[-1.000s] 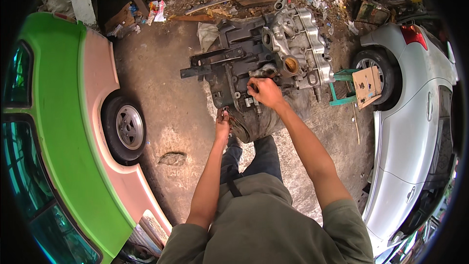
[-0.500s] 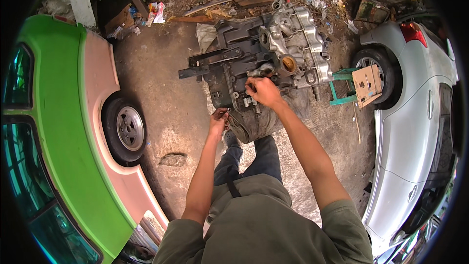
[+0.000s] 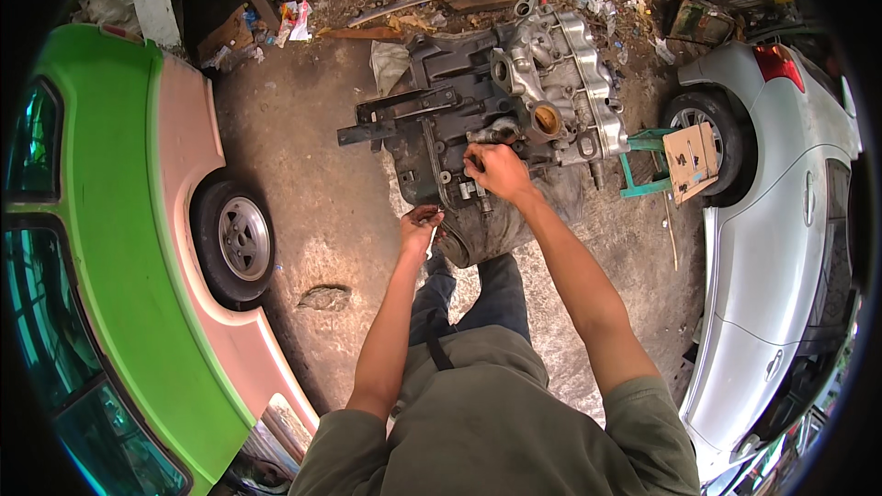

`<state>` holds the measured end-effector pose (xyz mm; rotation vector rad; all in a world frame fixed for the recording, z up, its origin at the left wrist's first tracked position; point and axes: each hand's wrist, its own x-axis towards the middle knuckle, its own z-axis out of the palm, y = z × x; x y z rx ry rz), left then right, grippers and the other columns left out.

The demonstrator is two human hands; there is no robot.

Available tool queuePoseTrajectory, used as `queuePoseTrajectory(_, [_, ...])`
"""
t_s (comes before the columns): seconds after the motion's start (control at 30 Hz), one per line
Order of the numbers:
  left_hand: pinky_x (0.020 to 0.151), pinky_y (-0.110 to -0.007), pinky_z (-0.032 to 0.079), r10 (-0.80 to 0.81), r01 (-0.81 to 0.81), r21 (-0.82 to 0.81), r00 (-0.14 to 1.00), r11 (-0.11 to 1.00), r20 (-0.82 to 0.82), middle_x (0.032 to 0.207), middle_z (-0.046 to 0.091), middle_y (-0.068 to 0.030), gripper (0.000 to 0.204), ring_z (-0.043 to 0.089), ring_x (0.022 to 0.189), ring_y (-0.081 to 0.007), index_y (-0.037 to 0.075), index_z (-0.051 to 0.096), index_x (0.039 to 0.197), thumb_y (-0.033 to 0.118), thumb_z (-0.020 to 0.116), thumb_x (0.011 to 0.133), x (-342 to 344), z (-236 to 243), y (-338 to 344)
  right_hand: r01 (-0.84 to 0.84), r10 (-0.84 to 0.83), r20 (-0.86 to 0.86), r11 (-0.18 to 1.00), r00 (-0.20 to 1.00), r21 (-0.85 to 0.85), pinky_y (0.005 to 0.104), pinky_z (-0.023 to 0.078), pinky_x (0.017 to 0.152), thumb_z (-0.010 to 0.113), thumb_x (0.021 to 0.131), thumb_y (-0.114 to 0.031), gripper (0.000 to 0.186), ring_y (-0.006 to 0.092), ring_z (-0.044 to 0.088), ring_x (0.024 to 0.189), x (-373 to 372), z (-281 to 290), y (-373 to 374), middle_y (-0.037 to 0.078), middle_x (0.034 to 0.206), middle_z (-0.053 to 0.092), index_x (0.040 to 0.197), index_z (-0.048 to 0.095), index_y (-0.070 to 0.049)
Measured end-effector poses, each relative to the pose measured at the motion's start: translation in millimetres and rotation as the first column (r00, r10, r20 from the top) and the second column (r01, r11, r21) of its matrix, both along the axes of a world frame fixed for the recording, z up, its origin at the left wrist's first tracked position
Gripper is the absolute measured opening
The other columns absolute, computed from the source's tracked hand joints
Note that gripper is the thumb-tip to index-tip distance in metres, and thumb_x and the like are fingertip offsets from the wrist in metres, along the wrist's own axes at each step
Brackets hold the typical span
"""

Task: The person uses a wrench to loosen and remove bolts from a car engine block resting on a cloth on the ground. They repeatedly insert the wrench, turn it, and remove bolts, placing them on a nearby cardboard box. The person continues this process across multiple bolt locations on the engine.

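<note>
On engine block (image 3: 514, 101), right hand (image 3: 496, 170) gripping

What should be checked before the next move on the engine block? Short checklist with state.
1. Right hand on the engine block: ok, closed on a part at its near face.
2. What the right hand grips: cannot tell, fingers hide it.
3. Left hand off the block: ok, hangs beside it, palm cupped.
4. Contents of the left palm: cannot tell, too small.
5. Block supported: ok, it rests on the concrete ground.
6. Room either side: ok, green car and silver car stand apart from the block.
</note>
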<state>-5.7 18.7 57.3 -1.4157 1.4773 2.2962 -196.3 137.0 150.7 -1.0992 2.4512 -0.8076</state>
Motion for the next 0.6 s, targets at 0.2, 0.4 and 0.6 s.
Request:
queuePoseTrajectory(0.2, [0.045,-0.029,0.045,-0.176,0.176,-0.059,0.984,0.983,0.005,0.079,0.067,-0.0049,0.027,0.057,0.052,-0.0128,-0.001,0.066,0.113,0.002,0.069,0.087,-8,11,-13,0.006,-0.006,-0.008,1.0,1.0,-0.011,0.044,0.054,0.072,0.07,0.083,-0.02,0.022,0.034,0.068,0.078,-1,-4,0,0.014,0.084,0.07,0.102,0.068,-0.008])
queuePoseTrajectory(0.4, [0.052,-0.031,0.05,-0.528,0.53,-0.009,0.846,0.848,0.077,0.088,0.068,-0.0098,0.033,0.06,0.067,-0.0157,-0.007,0.063,0.118,-0.004,0.061,0.086,-30,19,-59,0.004,-0.005,-0.021,1.0,1.0,-0.03,0.0408,0.053,0.066,0.073,0.082,-0.016,0.022,0.0311,0.067,0.072,0,-6,0,0.015,0.082,0.069,0.099,0.067,-0.004])
queuePoseTrajectory(0.6, [0.062,-0.038,0.059,-0.813,0.805,0.137,0.582,0.577,0.009,0.099,0.069,-0.0174,0.031,0.068,0.081,-0.0228,-0.009,0.064,0.116,-0.005,0.061,0.085,-63,19,-98,0.009,-0.009,0.016,1.0,1.0,0.012,0.0441,0.054,0.073,0.07,0.083,-0.019,0.025,0.0339,0.068,0.08,0,-2,1,0.014,0.086,0.07,0.106,0.068,-0.01])
